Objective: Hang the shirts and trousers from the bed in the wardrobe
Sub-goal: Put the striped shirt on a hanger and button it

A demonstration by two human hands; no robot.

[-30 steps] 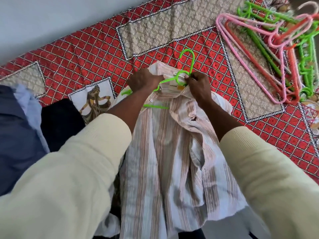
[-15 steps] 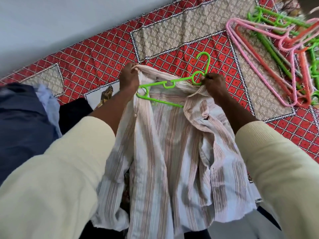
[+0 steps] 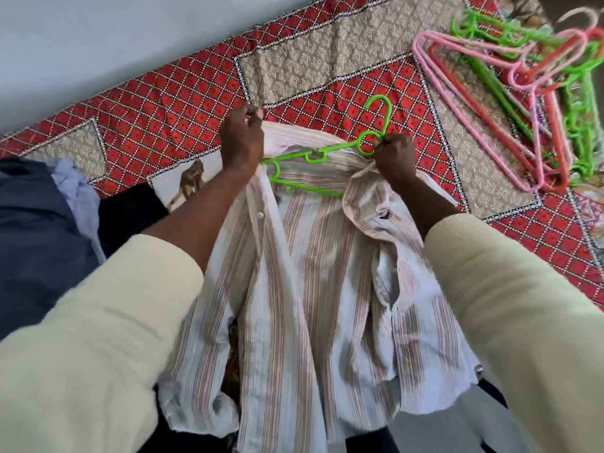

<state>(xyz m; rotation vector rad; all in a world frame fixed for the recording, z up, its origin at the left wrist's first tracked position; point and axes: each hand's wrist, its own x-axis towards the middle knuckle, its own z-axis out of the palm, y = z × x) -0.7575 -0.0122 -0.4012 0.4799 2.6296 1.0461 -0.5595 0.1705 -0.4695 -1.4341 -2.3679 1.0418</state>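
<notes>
1. The left hand [image 3: 242,138] pinches the collar edge of the striped shirt [image 3: 313,273].
2. The right hand [image 3: 394,155] grips the green hanger [image 3: 327,155] at its neck, with shirt cloth.
3. The hanger lies between both hands, inside the open shirt.
4. Spare hangers [image 3: 536,93] lie well beyond the right hand.

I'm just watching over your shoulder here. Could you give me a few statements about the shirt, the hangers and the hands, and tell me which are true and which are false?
1. The hanger going into the striped shirt is green. True.
2. The left hand rests flat on the bed. False: it grips the shirt's left shoulder.
3. The right hand holds the hanger near its hook. True.
4. The spare hangers hang on a rail. False: they lie piled on the bed.
5. Dark clothes lie left of the shirt. True.
</notes>
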